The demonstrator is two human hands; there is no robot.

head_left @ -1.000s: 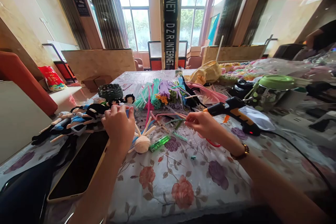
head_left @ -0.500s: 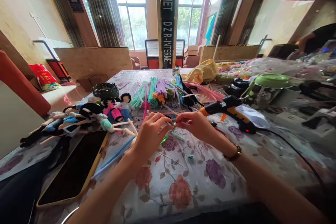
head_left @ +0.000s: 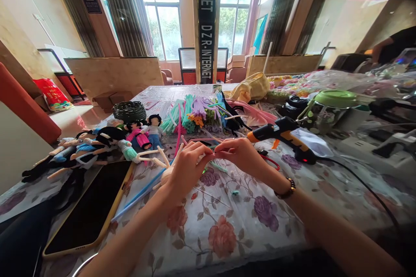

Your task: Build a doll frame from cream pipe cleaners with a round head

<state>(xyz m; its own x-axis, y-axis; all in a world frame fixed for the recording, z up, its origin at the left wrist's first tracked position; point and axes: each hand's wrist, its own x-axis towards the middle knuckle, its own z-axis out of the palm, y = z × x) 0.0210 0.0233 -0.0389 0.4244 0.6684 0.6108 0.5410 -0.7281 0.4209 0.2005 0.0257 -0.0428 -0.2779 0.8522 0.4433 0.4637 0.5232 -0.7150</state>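
Over the flowered tablecloth point(head_left: 240, 242), my left hand point(head_left: 186, 165) and my right hand point(head_left: 243, 158) meet at their fingertips. Both are closed in a pinch; whatever lies between the fingers is too small or hidden to name. A beaded bracelet circles my right wrist. Partly behind my left hand is a cream doll-like piece point(head_left: 166, 176) with thin limbs pointing up and left. Blue fuzzy stems point(head_left: 139, 199) lie beside my left forearm. A pale green stem point(head_left: 219, 167) rests under my hands, and a small teal scrap point(head_left: 235, 193) lies nearer me.
A glue gun point(head_left: 287, 138) with a red light lies on the right, its black cord point(head_left: 360, 186) running toward me. Left are a phone point(head_left: 89, 207), several small dolls point(head_left: 141, 136) and a dark basket point(head_left: 130, 111). Bundled fuzzy stems point(head_left: 198, 110) lie behind; a person's arm shows far right.
My two hands' fingertips have come together from slightly apart, with the right fingers closing further. The view has shifted a little; objects on the table stay put.
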